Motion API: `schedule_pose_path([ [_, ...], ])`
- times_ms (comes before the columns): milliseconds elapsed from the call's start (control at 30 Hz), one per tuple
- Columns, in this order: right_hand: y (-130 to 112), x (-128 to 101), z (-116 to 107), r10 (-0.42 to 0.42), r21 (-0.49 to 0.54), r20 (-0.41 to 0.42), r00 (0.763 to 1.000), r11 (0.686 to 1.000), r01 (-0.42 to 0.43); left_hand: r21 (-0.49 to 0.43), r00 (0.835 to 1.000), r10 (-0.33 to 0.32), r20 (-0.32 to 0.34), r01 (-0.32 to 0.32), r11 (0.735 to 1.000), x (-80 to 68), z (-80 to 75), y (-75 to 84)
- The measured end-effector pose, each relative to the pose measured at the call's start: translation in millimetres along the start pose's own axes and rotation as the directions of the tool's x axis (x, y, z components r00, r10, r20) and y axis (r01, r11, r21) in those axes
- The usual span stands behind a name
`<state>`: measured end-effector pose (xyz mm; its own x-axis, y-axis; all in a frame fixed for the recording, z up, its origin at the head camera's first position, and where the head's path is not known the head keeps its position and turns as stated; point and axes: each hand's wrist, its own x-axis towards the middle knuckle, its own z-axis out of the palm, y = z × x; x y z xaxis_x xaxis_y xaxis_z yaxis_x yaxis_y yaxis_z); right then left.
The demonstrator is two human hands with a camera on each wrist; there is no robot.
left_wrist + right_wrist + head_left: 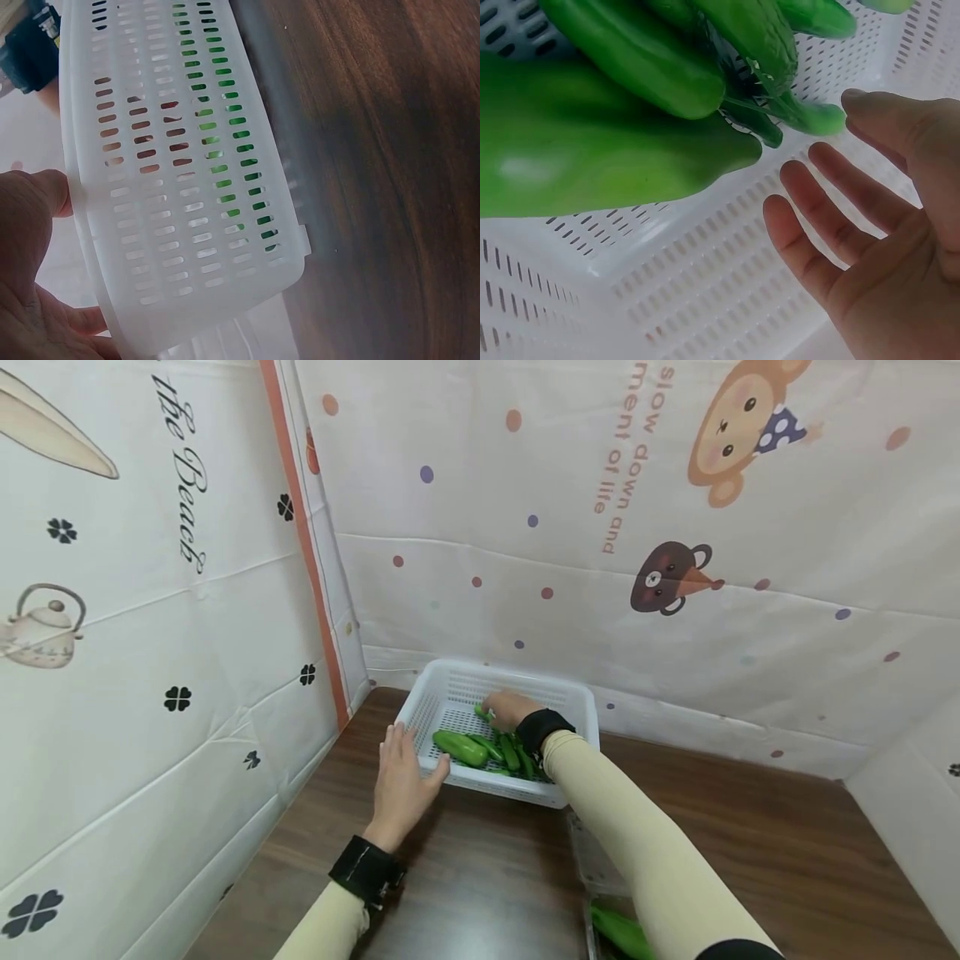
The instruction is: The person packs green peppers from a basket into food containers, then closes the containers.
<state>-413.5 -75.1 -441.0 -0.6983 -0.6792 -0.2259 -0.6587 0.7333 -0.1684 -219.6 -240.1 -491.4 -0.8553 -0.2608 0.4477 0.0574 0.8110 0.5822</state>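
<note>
A white perforated plastic basket (517, 787) stands at the back of the table with several green peppers (459, 747) inside. At its near left corner my left hand (401, 777) rests against the rim, fingers fairly straight and thumb spread. In the left wrist view, that thumb (52, 191) touches the basket's edge. My right hand (512, 710) reaches down into the basket above the peppers. The right wrist view shows its fingers (802, 247) loosely extended, with the thumb and index finger close beside the tip of a slim pepper (814, 116). Whether they touch that tip is unclear.
A clear plastic container (592, 860) sits on the table (480, 893) under my right forearm, with a green pepper (621, 931) in its near part. Printed cloth walls (480, 610) stand behind and to the left of the basket.
</note>
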Motion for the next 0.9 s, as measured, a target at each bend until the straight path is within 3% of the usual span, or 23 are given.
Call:
schedule_pose_path([
  [233, 4.5, 8.0, 7.7, -0.018, 0.015, 0.007, 1.000, 1.000, 0.018, 0.003, 1.000, -0.015, 0.013, 0.015, 1.000, -0.5, 1.0, 1.0],
  [467, 4.2, 9.8, 11.6, -0.026, -0.021, -0.017, 1.000, 0.999, 0.026, 0.014, 1.000, 0.008, -0.024, -0.008, 1.000, -0.5, 0.6, 0.4],
  [900, 10.1, 17.1, 21.8, -0.050, -0.025, -0.036, 0.998, 0.999, 0.049, 0.012, 0.999, -0.030, 0.025, 0.029, 1.000, 0.1, 0.3, -0.7],
])
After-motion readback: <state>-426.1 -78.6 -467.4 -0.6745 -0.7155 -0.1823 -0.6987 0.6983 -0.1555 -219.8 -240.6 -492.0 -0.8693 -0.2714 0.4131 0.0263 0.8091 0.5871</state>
